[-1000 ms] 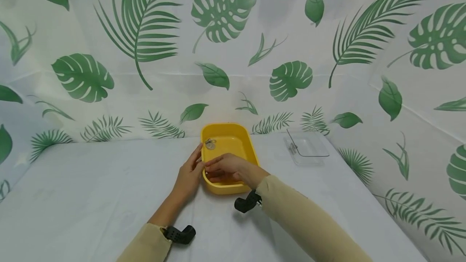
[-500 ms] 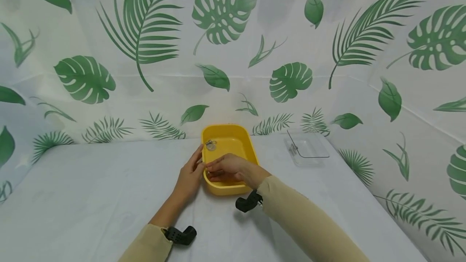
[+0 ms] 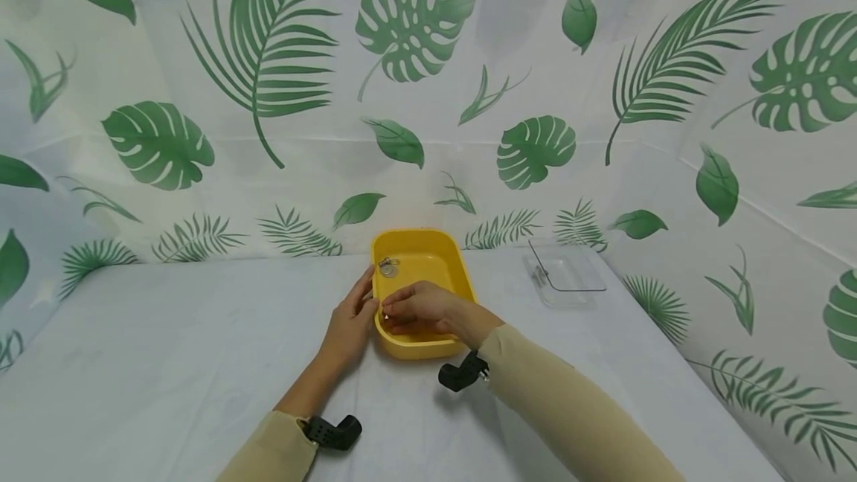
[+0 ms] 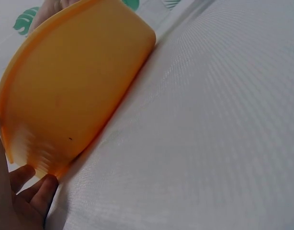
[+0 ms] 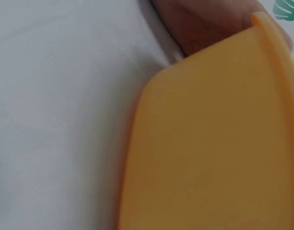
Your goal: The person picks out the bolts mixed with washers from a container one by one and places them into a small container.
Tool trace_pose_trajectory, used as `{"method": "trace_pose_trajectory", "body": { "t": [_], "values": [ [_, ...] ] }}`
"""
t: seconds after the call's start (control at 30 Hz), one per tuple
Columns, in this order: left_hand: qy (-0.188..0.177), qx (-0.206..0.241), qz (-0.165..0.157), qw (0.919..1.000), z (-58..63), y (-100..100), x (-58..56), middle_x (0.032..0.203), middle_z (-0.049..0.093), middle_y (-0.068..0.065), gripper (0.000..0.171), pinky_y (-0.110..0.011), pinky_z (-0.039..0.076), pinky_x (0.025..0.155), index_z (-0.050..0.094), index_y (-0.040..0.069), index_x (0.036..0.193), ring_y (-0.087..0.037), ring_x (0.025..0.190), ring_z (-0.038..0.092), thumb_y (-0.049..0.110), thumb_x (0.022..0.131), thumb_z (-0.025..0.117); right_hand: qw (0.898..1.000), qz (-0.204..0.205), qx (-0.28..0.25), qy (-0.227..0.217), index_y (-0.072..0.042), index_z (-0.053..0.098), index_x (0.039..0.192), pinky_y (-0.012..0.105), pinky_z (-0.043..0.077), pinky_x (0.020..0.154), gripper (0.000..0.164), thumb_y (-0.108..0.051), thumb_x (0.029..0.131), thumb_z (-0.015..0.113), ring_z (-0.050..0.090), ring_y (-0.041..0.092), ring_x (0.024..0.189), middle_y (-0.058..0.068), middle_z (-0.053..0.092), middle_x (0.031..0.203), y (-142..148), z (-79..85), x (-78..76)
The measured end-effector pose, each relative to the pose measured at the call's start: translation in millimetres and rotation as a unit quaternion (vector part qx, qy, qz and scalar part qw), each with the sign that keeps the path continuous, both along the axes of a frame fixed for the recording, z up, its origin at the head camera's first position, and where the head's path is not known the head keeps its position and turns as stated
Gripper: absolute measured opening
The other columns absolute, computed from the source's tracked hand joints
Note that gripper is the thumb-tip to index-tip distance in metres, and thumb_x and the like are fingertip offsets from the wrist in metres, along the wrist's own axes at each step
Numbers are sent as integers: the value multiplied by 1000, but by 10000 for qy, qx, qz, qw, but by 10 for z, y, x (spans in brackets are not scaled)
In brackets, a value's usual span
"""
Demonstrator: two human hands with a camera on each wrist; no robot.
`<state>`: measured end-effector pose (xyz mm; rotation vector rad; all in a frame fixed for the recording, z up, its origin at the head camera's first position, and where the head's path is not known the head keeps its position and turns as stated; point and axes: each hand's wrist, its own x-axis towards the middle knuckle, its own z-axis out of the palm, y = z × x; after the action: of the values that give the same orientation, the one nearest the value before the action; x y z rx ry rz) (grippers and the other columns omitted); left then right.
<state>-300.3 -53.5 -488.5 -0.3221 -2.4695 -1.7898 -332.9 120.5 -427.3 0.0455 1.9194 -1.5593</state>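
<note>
A yellow rectangular tray (image 3: 430, 271) with rounded corners stands on the white cloth. My left hand (image 3: 347, 324) holds it by the left side, thumb at the rim. In the left wrist view its fingers (image 4: 41, 194) touch the outer wall of the tray (image 4: 75, 72) low down. My right hand (image 3: 422, 309) reaches inside at the near left, fingertips together on a small shiny thing (image 3: 386, 316), mostly hidden by the fingers. Small round metal pieces, perhaps coins or rings (image 3: 388, 267), lie in the far left corner. In the right wrist view the tray (image 5: 214, 143) hides the right fingers.
To the right of the tray stands a clear plastic box (image 3: 565, 277) with a dark line along its edge and a small metal piece at its left. A white curtain (image 3: 442, 117) with green leaves hangs behind the table and along its right side.
My right hand has shifted slightly right within the tray, and a small shiny spot shows at its fingertips. The left hand stays on the tray's side.
</note>
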Motion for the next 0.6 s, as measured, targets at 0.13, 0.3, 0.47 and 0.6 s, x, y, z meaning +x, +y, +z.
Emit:
{"method": "trace_pose_trajectory", "body": {
  "t": [0.13,0.3,0.47,0.6],
  "values": [
    [-13,10,-6,10000,-4,8,6,156,48,-11,60,-52,41,117,31,29,160,-32,142,50,24,103,45,9997,-64,-205,-74,5,64,126,35,62,89,29,-7,100,58,74,18,90,13,74,105,71,66,-15],
    [-39,35,-93,9999,7,23,19,157,46,-13,59,-52,41,117,29,28,161,-33,143,49,24,104,44,9991,-196,-356,-112,8,58,134,35,58,97,36,-7,101,57,74,20,98,12,74,106,213,166,-67],
    [0,30,-78,10000,-3,12,11,158,46,-12,59,-51,42,116,29,28,161,-33,143,49,24,104,44,9985,-367,-400,-119,7,55,138,33,59,95,41,-8,100,59,73,24,105,8,75,100,391,315,-119],
    [-46,103,-130,9999,-1,-2,13,159,45,-11,60,-52,41,117,29,30,161,-31,144,47,25,103,44,9984,-292,-470,-92,8,55,138,33,59,95,40,-6,100,58,73,23,105,7,75,100,620,439,-152]
  ]
}}
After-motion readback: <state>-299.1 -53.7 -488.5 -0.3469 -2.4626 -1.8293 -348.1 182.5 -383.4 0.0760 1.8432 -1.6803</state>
